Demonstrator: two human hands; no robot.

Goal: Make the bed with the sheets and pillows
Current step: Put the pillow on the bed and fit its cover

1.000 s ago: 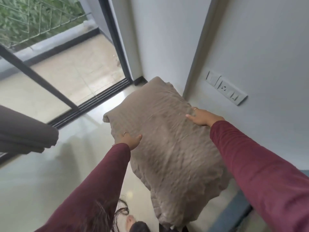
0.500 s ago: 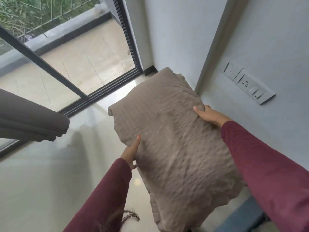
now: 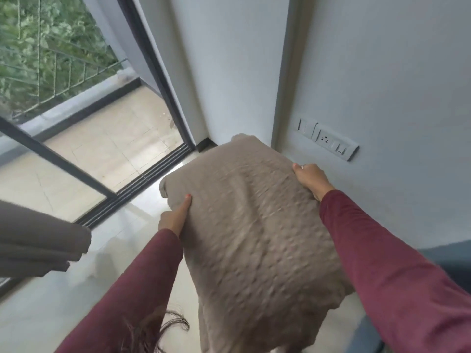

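Fingers of the left hand [image 3: 174, 218] and right hand [image 3: 309, 180] grip opposite side edges of the tan pillow [image 3: 254, 225], held above the floor [image 3: 63, 289].

The pillow [image 3: 254, 238] is motion-blurred, its lower end cut off by the bottom edge; it hides both hands' fingers beneath its sides.

I can read no text, brand, number or sign anywhere from here. The only printed-looking marks I find are on the switch panel [image 3: 328, 142] on the wall [image 3: 395, 80]: small dark socket holes and a short mark on one rocker, too small and blurred for me to tell as lettering. The pillow [image 3: 254, 225] shows only a dimpled weave, no label.
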